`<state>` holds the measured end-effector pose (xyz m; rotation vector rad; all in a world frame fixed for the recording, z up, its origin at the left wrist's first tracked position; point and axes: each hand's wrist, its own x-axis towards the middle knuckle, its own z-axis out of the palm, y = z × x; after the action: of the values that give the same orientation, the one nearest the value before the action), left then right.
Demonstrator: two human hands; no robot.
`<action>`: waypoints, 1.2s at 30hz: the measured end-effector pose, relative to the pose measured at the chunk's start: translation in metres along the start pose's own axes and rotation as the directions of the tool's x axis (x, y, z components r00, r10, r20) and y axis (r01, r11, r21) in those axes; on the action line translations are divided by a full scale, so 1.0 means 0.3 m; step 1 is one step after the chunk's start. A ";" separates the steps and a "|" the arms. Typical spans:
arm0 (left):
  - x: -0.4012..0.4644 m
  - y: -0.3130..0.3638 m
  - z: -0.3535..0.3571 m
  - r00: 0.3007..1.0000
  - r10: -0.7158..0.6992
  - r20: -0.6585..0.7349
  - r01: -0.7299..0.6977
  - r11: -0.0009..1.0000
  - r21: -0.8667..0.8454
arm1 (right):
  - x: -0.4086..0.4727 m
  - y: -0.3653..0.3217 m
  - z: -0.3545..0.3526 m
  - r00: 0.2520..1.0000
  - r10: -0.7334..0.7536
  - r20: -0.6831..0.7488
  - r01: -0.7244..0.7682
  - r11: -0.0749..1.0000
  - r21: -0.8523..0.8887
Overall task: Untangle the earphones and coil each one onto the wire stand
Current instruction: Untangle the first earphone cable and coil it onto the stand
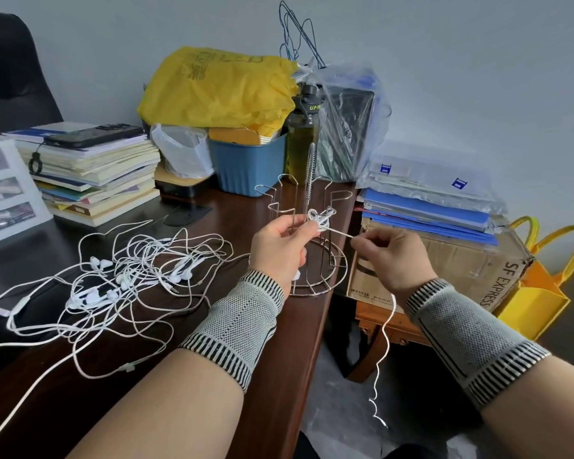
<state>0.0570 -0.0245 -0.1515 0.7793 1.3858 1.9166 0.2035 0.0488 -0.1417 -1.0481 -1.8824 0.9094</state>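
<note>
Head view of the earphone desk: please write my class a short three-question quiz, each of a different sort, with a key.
1. True or false: the wire stand already carries a small coil of white cable.
2. Where does the tangled pile of earphones lie? A) left of the stand B) right of the stand C) inside the blue bin
3. Fill in: the right hand pinches the cable, and its loose end hangs off the ____ edge.

Key: 1 true; 2 A; 3 desk
</note>
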 end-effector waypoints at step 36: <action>0.004 0.000 0.013 0.999 -0.026 -0.027 0.024 0.997 -0.076 | -0.009 -0.214 0.078 0.592 -0.761 0.265 0.644 0.249 -0.723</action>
<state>0.0594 -0.0211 -0.1505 0.6981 1.3254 1.9550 0.1627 0.0155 -0.0981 -0.4758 -2.3116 -0.6036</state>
